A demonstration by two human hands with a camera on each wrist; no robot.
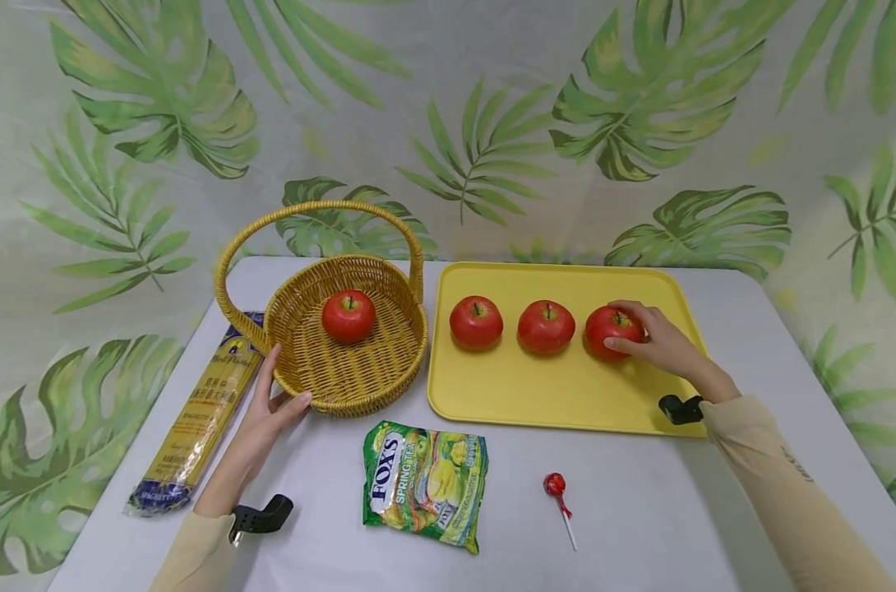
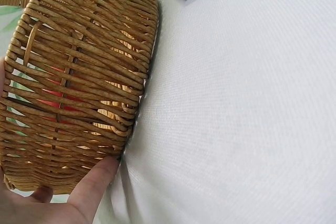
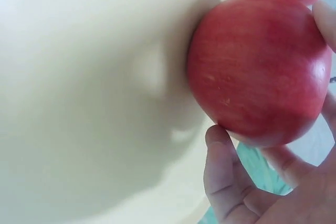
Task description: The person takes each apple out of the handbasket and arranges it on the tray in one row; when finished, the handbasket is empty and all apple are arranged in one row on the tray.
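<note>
A round wicker basket with a tall arched handle stands at the left, one red apple inside. At its near left side my left hand rests spread against the outer wall; the left wrist view shows the thumb touching the weave low down. On a yellow tray three red apples stand in a row. Around the rightmost apple my right hand has its thumb and fingers, gripping it. This apple fills much of the right wrist view.
Left of the basket lies a spaghetti packet, partly behind the rim and handle. A green candy bag lies in front of the basket, and a red lollipop in front of the tray. A leaf-patterned cloth hangs behind the table.
</note>
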